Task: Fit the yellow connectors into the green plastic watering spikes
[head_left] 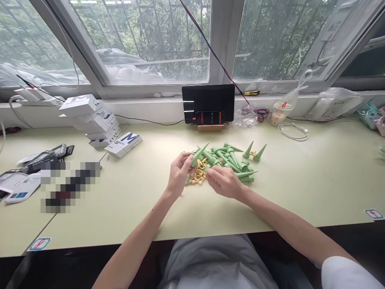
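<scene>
A green plastic cone spike (200, 153) is pinched in my left hand (179, 171), its tip pointing up and to the right. My right hand (225, 181) is closed, fingertips together at the near edge of the heap; what they hold, if anything, is hidden. Between the two hands lie small yellow plastic fittings (199, 173). A heap of green cone spikes (230, 157) spreads behind and beside my right hand. To the right of the heap, two green cones (260, 153) stand with tips up, a bit of yellow between them.
A black tablet (207, 96) and a phone showing a timer (209, 117) lean by the window. Stacked white boxes (96, 120) and a single box (124, 144) are at left, near dark packets (45, 160). A bagged cup (281, 112) and white cable (293, 132) lie at right.
</scene>
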### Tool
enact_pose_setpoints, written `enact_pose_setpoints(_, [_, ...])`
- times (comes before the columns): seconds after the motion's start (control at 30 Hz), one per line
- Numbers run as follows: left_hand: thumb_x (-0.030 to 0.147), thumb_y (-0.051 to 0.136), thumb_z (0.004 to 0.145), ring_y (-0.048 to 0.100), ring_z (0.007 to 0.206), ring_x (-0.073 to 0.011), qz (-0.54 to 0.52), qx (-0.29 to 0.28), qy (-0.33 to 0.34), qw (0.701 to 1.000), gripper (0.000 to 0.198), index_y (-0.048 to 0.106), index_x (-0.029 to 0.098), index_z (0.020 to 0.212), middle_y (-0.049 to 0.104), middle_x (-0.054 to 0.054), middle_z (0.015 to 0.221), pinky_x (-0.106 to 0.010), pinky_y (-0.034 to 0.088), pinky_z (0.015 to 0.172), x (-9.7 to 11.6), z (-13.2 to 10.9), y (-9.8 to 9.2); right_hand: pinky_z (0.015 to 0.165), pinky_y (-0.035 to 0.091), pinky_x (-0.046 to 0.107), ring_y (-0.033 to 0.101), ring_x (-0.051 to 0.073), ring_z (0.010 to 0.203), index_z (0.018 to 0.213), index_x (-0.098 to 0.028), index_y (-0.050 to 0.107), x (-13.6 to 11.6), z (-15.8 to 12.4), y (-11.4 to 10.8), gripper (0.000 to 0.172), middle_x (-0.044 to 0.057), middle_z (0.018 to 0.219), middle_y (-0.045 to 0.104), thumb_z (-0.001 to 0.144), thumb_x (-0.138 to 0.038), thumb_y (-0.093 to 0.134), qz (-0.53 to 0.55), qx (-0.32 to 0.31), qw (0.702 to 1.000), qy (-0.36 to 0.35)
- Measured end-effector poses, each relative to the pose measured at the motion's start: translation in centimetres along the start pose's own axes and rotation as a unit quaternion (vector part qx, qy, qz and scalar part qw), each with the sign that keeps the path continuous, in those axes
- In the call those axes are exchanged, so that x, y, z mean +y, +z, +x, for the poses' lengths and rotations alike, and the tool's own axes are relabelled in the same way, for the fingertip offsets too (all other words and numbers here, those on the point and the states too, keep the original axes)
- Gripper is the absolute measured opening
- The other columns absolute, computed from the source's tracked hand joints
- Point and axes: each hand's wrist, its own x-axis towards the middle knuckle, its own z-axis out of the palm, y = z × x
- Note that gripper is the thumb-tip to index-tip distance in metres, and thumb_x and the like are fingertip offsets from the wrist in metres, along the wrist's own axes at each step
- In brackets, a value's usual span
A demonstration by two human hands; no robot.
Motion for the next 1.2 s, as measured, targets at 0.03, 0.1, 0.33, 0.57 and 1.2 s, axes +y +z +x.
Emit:
enact_pose_setpoints(0.03, [0.042,0.070,0.083,0.046,0.043,-0.0064,-0.015,0.007,-0.004,1.000,0.030,0.061,0.017,0.096,0.058,0.001,0.069,-0.020,0.038,0.038,0.1,0.1,-0.1,0.055,0.038,0.026,0.053,0.015,0.061,0.104,-0.019,0.058,-0.5,0.0,0.4,0.018,0.004,0.076,0.062,0.100,-0.018,0.040,0.002,-0.013,1.000,-0.012])
enact_pose_setpoints(0.1, [0.040,0.072,0.081,0.046,0.043,-0.0057,-0.040,0.013,-0.011,0.999,0.030,0.062,0.016,0.096,0.058,0.001,0.070,-0.020,0.038,0.038,0.3,0.2,-0.3,0.058,0.038,0.027,0.053,0.016,0.064,0.098,-0.018,0.058,-1.7,0.0,1.1,0.019,0.005,0.077,0.060,0.100,-0.017,0.039,0.006,-0.052,0.998,-0.029])
enact_pose_setpoints(0.33, [0.039,0.069,0.082,0.044,0.043,-0.0050,-0.052,0.004,-0.028,0.998,0.025,0.063,0.016,0.087,0.056,0.001,0.070,-0.019,0.037,0.037,0.2,-0.2,0.3,0.087,0.045,0.036,0.055,0.022,0.098,0.112,-0.017,0.059,-4.7,0.2,2.2,0.025,0.012,0.109,0.062,0.104,-0.034,0.043,0.046,-0.169,0.980,-0.092])
enact_pose_setpoints(0.57, [0.038,0.065,0.087,0.043,0.044,-0.0048,-0.042,0.018,-0.006,0.999,0.023,0.061,0.016,0.083,0.054,0.002,0.068,-0.019,0.035,0.038,0.2,-0.3,0.1,0.114,0.027,0.049,0.036,0.028,0.134,0.134,-0.019,0.053,-5.2,0.8,2.3,0.048,0.011,0.143,0.052,0.102,-0.053,0.043,0.058,-0.241,0.961,-0.125])
enact_pose_setpoints(1.2, [0.038,0.069,0.084,0.047,0.047,-0.0066,-0.037,0.034,-0.017,0.999,0.023,0.062,0.016,0.080,0.052,0.001,0.068,-0.019,0.035,0.040,-0.2,-0.1,0.0,0.117,0.021,0.054,0.043,0.029,0.124,0.122,-0.011,0.056,-4.5,0.7,2.4,0.049,0.018,0.129,0.055,0.103,-0.052,0.036,-0.007,-0.230,0.971,-0.059])
